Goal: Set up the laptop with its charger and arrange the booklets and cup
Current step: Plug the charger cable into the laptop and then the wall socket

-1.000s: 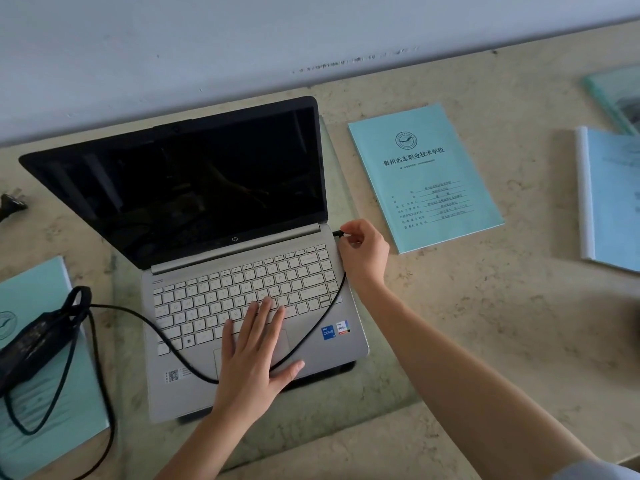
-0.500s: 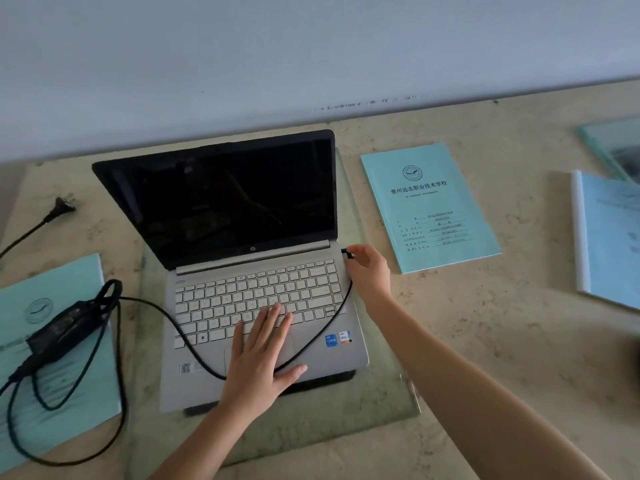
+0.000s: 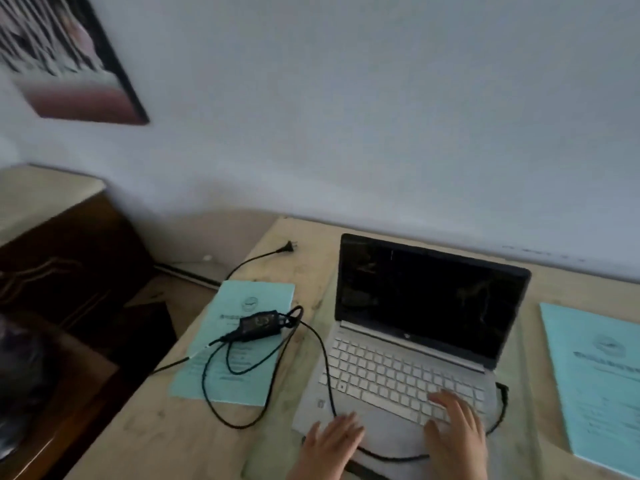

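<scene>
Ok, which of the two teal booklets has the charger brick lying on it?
The left booklet, beside the laptop: the black charger brick and cable loops lie on it. The right booklet is bare.

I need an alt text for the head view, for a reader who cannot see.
The left hand and right hand rest on an open silver laptop, screen dark. Left of it the charger brick lies on a teal booklet; its wall plug lies unplugged on the table.

Left of centre on the beige stone-patterned tabletop (image 3: 145, 438) lies a pale teal paper booklet (image 3: 239, 379), with a second teal booklet (image 3: 595, 386) at the right edge. A black mains plug (image 3: 289, 246) rests further up, and a clear glass sheet (image 3: 273, 441) lies bottom centre.
</scene>
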The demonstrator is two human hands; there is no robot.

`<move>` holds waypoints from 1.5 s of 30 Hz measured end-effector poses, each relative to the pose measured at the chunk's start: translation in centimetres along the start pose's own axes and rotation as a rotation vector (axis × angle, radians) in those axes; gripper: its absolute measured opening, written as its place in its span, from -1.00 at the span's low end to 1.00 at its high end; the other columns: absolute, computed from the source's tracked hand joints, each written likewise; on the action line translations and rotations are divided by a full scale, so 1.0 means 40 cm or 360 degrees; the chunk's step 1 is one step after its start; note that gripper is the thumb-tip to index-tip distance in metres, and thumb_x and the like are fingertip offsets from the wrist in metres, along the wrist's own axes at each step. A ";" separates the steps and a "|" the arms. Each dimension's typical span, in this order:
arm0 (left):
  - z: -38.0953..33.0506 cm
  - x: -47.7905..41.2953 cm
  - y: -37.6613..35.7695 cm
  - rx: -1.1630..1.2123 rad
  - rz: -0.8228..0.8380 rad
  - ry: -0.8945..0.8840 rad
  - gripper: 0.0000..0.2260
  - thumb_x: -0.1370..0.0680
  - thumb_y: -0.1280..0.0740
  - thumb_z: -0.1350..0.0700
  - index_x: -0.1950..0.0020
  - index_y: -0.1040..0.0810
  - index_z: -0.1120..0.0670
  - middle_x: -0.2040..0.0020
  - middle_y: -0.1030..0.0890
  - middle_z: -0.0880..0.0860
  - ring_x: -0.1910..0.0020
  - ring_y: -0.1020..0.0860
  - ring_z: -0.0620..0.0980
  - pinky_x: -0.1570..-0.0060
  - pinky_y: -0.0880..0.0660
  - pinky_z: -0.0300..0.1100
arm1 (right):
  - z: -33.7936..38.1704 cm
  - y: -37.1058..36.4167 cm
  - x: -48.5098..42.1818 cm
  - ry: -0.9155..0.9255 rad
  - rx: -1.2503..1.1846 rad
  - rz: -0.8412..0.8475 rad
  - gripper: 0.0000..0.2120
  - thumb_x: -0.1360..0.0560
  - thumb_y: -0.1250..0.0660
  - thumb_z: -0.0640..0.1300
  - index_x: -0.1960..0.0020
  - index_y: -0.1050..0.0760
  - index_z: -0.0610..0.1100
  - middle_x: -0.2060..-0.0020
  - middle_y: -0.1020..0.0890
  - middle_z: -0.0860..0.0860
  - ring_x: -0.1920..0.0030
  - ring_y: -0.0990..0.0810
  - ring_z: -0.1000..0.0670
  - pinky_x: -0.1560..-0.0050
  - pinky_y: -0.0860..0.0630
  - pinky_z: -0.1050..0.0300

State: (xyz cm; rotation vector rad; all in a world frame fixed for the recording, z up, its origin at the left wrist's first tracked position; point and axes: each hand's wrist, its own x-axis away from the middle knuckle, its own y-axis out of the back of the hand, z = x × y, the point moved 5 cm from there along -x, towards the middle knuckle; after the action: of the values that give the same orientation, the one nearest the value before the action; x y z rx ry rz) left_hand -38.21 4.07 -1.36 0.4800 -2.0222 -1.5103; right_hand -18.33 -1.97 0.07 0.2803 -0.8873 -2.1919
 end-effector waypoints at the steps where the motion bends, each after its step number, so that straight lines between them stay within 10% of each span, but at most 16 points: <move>1: 0.029 0.030 0.005 0.0015 0.0026 0.0104 -0.60 -0.64 0.15 -0.07 -0.48 -0.09 -0.18 -0.45 -0.23 -0.28 -0.46 -0.06 -0.26 -0.47 0.07 -0.17 | 0.031 -0.017 0.004 0.0128 -0.0020 -0.0004 -0.59 -0.25 -0.45 -0.44 0.00 -0.61 -0.06 -0.13 -0.62 -0.10 -0.21 -0.51 -0.21 -0.20 -0.39 -0.12; 5: 0.148 0.140 0.036 0.0361 -0.0083 0.0446 -0.36 -0.42 -0.03 -0.32 -0.43 -0.25 -0.05 -0.53 0.30 0.06 -0.34 -0.40 -0.28 -0.24 -0.38 -0.38 | 0.155 -0.115 0.028 0.0515 -0.0151 0.0197 -0.59 -0.33 -0.37 -0.44 0.01 -0.54 0.02 -0.04 -0.56 0.11 -0.16 -0.49 -0.03 -0.11 -0.42 0.08; 7: 0.220 0.198 0.050 0.0448 -0.0234 0.0704 -0.29 -0.43 -0.14 -0.28 -0.53 -0.12 -0.05 -0.46 0.44 -0.12 -0.49 -0.16 -0.22 -0.42 -0.18 -0.24 | 0.209 -0.189 0.050 0.0589 -0.0147 0.0398 -0.61 -0.42 -0.30 -0.36 -0.03 -0.45 0.11 -0.04 -0.49 0.20 -0.17 -0.43 0.11 -0.14 -0.35 0.19; 10: 0.317 0.283 0.030 0.0394 -0.0263 0.0845 -0.24 -0.49 -0.20 -0.21 -0.53 0.20 -0.11 -0.46 0.37 -0.14 -0.51 0.14 -0.26 -0.47 0.11 -0.18 | 0.288 -0.294 0.104 0.0646 -0.0139 0.0629 -0.63 -0.45 -0.25 -0.29 -0.05 -0.41 0.17 -0.03 -0.47 0.24 -0.14 -0.44 0.15 -0.09 -0.38 0.23; 20: 0.748 0.415 0.071 0.0495 -0.0328 0.0997 -0.06 -0.40 -0.16 -0.33 -0.49 0.29 0.13 -0.49 0.14 -0.27 -0.29 0.33 -0.59 -0.48 0.09 -0.14 | 0.544 -0.559 0.173 0.0746 0.0090 0.0824 -0.47 -0.54 -0.21 0.14 -0.48 -0.20 0.15 -0.50 -0.18 0.19 -0.51 -0.11 0.12 -0.48 -0.15 0.11; 24: 0.922 0.390 0.138 0.0503 -0.0343 0.0928 -0.16 -0.45 -0.15 -0.34 -0.50 0.30 -0.09 -0.54 0.23 -0.16 -0.48 0.26 -0.21 -0.49 0.13 -0.03 | 0.687 -0.648 0.142 0.0708 0.0135 0.0726 -0.33 -0.50 -0.11 0.32 -0.53 -0.01 0.17 -0.53 -0.04 0.22 -0.54 0.07 0.11 -0.53 -0.03 0.05; 45: 1.196 0.252 0.422 0.0449 -0.0792 0.0635 -0.15 -0.36 0.16 -0.51 -0.52 0.26 -0.11 -0.55 0.24 -0.12 -0.51 0.29 -0.12 -0.48 0.26 -0.01 | 0.885 -0.792 -0.026 0.0523 0.0344 0.0425 -0.18 -0.44 -0.06 0.42 -0.54 0.18 0.12 -0.56 0.10 0.13 -0.55 0.20 0.04 -0.53 0.06 -0.14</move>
State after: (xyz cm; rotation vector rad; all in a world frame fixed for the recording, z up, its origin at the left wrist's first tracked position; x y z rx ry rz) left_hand -75.31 39.12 7.19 1.3658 -1.8747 -1.2501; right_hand -51.02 32.20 4.78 0.5745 -0.9164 -1.7439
